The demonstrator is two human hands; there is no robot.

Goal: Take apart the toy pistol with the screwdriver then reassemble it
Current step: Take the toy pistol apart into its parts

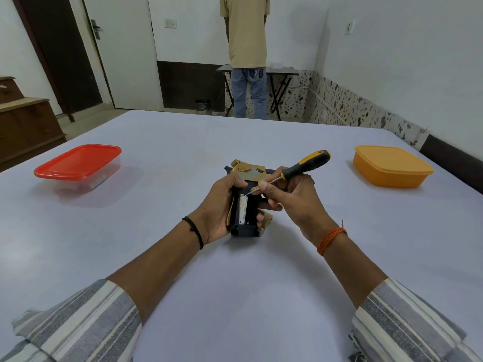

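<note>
Now: your left hand [222, 205] grips pistol [247, 202] at table [235, 296] centre, grip toward you. Right hand [292, 197] pinches screwdriver [295, 171]; tip slants down-left, seemingly at battery [242, 209] top.

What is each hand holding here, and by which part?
The left hand grips the toy pistol around its grip, where a battery shows. The right hand pinches the screwdriver by its metal shaft, just below the handle.

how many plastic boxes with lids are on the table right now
2. A clear box with red lid sits on the table's left side; an orange box sits on the right. None seems hidden.
</note>
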